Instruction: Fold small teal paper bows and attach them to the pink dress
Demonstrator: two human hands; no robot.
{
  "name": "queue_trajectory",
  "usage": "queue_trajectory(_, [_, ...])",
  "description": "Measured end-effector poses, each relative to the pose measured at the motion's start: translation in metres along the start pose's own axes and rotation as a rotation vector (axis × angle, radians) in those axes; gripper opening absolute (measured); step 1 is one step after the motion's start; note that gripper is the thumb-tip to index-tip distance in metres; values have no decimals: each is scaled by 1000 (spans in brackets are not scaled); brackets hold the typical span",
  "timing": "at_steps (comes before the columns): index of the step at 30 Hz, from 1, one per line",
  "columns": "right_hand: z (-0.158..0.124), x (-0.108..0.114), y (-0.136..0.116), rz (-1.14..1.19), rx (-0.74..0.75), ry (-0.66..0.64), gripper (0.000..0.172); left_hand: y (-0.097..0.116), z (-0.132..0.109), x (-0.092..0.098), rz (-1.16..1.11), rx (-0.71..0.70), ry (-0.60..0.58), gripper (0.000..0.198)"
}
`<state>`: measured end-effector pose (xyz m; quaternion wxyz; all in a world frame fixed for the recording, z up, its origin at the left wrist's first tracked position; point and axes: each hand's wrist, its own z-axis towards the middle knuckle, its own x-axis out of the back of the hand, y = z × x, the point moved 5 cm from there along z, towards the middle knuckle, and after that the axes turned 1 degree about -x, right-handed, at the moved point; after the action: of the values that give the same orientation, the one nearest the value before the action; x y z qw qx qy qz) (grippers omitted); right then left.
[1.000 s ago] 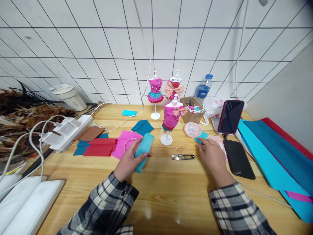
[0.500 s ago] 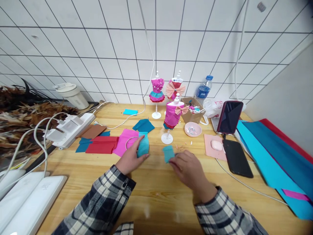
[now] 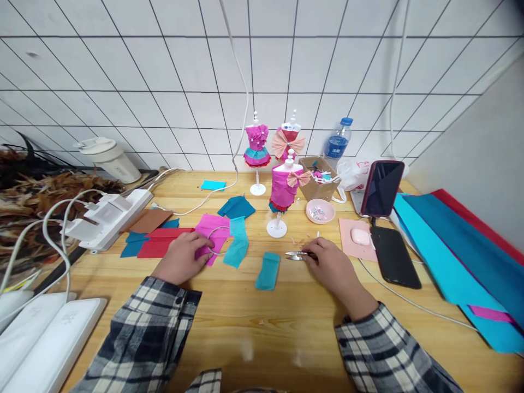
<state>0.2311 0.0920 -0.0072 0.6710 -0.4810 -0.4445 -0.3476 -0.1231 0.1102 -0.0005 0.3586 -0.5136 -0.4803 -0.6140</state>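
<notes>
Snips (image 3: 295, 255), front-right of the nearest mannequin (image 3: 283, 185), handles partly hidden in the right hand's (image 3: 332, 268) pinch; left hand (image 3: 182, 260), front-left of that mannequin, covers pink fabric's (image 3: 206, 224) edge, hold on ring (image 3: 220, 227) indiscernible

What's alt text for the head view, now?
A person's right hand pinches metal snips on a wooden table, the left hand at a magenta sheet. Two teal strips lie between the hands; three small dressed mannequins stand beyond.
</notes>
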Motion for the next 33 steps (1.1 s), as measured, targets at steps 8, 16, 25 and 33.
queue_trajectory(8, [0, 11, 8, 184, -123, -28, 8, 6, 5, 6, -331, 41, 183, 23])
queue_trajectory(16, [3, -14, -20, 291, -185, -33, 9, 35, -4, 14, -949, 133, 505, 24])
queue_trajectory(25, [-5, 7, -45, 369, -7, 242, 20, 134, -19, -16, -1261, -12, 182, 14])
queue_trajectory(33, [-21, 11, -71, 767, 50, 307, 30, 155, -20, -24, -853, -306, 71, 15])
